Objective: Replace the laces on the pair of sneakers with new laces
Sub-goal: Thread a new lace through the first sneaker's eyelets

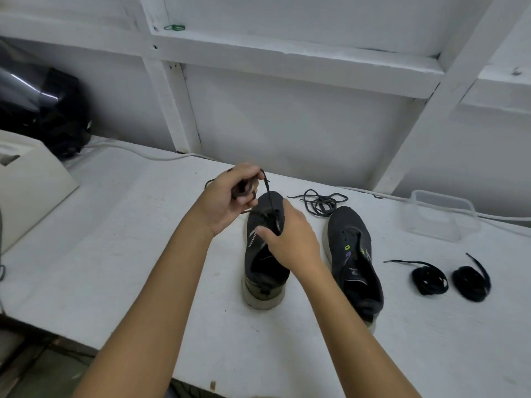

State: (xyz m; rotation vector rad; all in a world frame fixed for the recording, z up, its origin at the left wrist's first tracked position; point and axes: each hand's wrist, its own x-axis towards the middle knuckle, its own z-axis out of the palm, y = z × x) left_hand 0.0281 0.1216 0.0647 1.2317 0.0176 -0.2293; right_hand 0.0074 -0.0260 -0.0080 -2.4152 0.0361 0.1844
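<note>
Two dark grey sneakers stand side by side on the white table (pixel 129 254), toes pointing away from me. My left hand (pixel 230 196) is raised above the left sneaker (pixel 265 271) and grips a gathered dark lace (pixel 268 193) that runs taut down into the shoe's eyelets. My right hand (pixel 290 239) rests on that sneaker's tongue area, fingers curled around the upper. The right sneaker (pixel 355 254) has no lace. A loose grey lace (pixel 320 202) lies tangled beyond it. Two coiled black laces (pixel 429 278) (pixel 471 282) lie to its right.
A clear plastic container (pixel 439 215) sits at the back right of the table. A cream-coloured box-like object (pixel 26 185) stands at the left, with a black helmet-like thing (pixel 43 110) behind it. White cables (pixel 149 156) run along the wall. The table's front edge is close to me.
</note>
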